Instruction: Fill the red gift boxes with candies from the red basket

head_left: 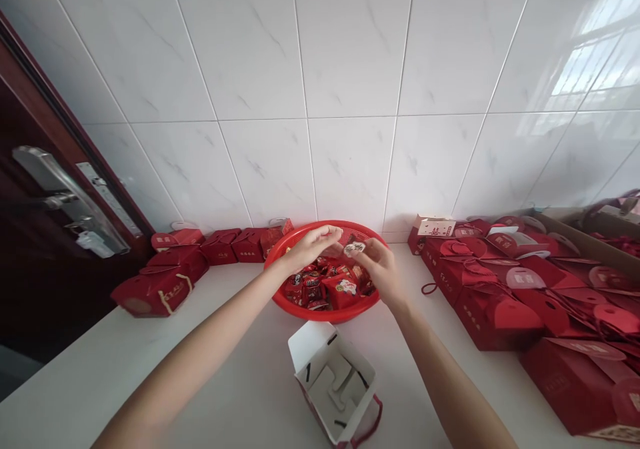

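A red plastic basket stands on the table against the tiled wall, with red wrapped candies in it. Over its right side, my right hand pinches a small wrapped candy with a pale label. My left hand hovers above the basket's back middle, fingers loosely bent and apart, with nothing visible in them. In front of the basket sits an open gift box, white inside, its flap raised and a dark red cord at its right. No candy shows inside it.
Several closed red gift boxes line the wall at left, one with a cord handle. Many more red boxes crowd the right side, beside a cardboard carton. A dark door with a metal handle borders the left.
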Available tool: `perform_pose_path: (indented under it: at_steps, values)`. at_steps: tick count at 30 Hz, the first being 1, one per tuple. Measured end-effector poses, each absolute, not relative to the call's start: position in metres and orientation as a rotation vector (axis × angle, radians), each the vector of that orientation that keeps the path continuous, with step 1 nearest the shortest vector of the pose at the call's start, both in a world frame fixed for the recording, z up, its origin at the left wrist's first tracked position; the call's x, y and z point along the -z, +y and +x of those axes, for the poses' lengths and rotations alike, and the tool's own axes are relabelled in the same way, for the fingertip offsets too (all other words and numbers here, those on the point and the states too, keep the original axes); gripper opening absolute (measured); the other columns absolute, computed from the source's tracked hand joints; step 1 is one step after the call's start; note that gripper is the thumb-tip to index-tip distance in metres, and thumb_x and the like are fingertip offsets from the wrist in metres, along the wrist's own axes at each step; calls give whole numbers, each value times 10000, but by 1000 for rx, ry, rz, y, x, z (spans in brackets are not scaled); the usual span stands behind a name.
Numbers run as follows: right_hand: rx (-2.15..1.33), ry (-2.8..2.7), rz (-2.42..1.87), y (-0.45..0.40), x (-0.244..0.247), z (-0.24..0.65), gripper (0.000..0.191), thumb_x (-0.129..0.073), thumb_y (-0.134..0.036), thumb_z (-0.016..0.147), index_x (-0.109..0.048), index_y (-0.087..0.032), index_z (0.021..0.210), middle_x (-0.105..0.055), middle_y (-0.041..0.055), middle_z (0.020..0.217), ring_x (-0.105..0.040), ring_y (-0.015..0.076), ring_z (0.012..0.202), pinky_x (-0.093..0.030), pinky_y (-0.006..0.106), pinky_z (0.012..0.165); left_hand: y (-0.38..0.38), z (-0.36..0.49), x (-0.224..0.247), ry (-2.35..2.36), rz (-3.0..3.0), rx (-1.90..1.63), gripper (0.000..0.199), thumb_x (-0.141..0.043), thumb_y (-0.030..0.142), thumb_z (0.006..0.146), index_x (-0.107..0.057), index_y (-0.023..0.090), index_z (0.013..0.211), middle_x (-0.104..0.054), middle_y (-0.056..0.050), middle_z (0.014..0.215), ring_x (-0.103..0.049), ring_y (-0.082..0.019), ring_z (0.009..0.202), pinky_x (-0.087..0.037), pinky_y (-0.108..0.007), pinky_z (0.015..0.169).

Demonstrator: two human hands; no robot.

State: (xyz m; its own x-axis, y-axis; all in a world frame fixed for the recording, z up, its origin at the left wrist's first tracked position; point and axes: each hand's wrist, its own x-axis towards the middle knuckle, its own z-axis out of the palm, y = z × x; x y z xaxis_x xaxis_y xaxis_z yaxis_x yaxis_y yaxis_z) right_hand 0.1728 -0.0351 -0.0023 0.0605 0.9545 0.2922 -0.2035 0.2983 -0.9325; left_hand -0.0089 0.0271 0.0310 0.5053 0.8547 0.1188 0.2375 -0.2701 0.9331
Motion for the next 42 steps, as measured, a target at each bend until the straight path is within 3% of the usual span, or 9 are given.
perform_pose_path:
  at_steps: [3, 6, 11, 19, 22, 26, 29, 34, 42]
  values:
    - [-1069, -855, -797, -25, 6, 179, 237, -766, -350, 689, -594, -209, 773, -735, 28, 809, -705, 197, 788, -571, 329, 738, 52, -17, -23, 1019, 1936, -678, 293, -632, 492, 840, -693, 225, 943, -771, -47, 948, -705, -234, 915, -517, -307, 796]
    - [-1140, -682, -739, -16, 13, 183, 168, -710, -306, 674, -582, -218, 740, -755, 56, 828, -724, 232, 851, -591, 377, 785, 74, -20, -12, 1106, 2119, -459, 154, -749, 280, 679, -743, 228, 824, -774, -22, 892, -692, -230, 880, -492, -282, 775]
    - [-1126, -667, -713, -9, 23, 184, 126, -638, -311, 689, -543, -229, 699, -718, 47, 788, -700, 227, 867, -580, 374, 785, 88, 18, 10, 1065, 2183, -274, 227, -799, 269, 615, -765, 228, 837, -760, 7, 808, -683, -221, 818, -484, -273, 768]
    - [-1102, -590, -652, -4, 24, 188, 214, -576, -289, 654, -370, -249, 611, -499, -33, 589, -547, 132, 591, -501, 295, 629, 96, 56, 18, 1189, 2292, -57, 367, -828, 137, 484, -746, 216, 833, -722, -7, 694, -678, -247, 689, -506, -309, 680]
    - [-1112, -539, -644, -3, 24, 186, 206, -586, -283, 636, -386, -247, 602, -502, -31, 584, -546, 134, 594, -494, 292, 614, 106, 29, 1, 1350, 2335, -74, 395, -761, 177, 597, -742, 205, 990, -756, -61, 832, -696, -272, 772, -522, -331, 711]
    - [-1128, -482, -640, -3, 24, 183, 178, -609, -256, 627, -432, -236, 624, -542, -32, 605, -566, 132, 607, -495, 283, 606, 112, 2, -15, 1508, 2451, -159, 401, -701, 126, 631, -738, 166, 1029, -703, -156, 1190, -617, -364, 1145, -503, -381, 913]
    - [-1133, -452, -630, -3, 23, 183, 209, -629, -231, 626, -420, -231, 623, -525, -50, 588, -580, 121, 607, -495, 266, 611, 108, 10, -10, 1450, 2547, -208, 383, -633, 122, 721, -730, 178, 1087, -660, -131, 1295, -571, -325, 1235, -469, -354, 996]
    - [-1124, -423, -613, -3, 22, 182, 213, -633, -218, 640, -421, -233, 619, -538, -56, 572, -604, 122, 616, -514, 267, 638, 100, 55, 19, 1134, 2611, -85, 270, -677, 144, 715, -752, 231, 959, -756, -7, 971, -683, -207, 914, -518, -245, 803]
    - [-1120, -404, -602, -3, 22, 182, 122, -667, -222, 630, -553, -216, 673, -643, -26, 646, -645, 141, 679, -530, 280, 679, 103, 69, 43, 1024, 2557, -71, 178, -809, 208, 579, -720, 187, 732, -706, 0, 749, -645, -191, 734, -493, -239, 678]
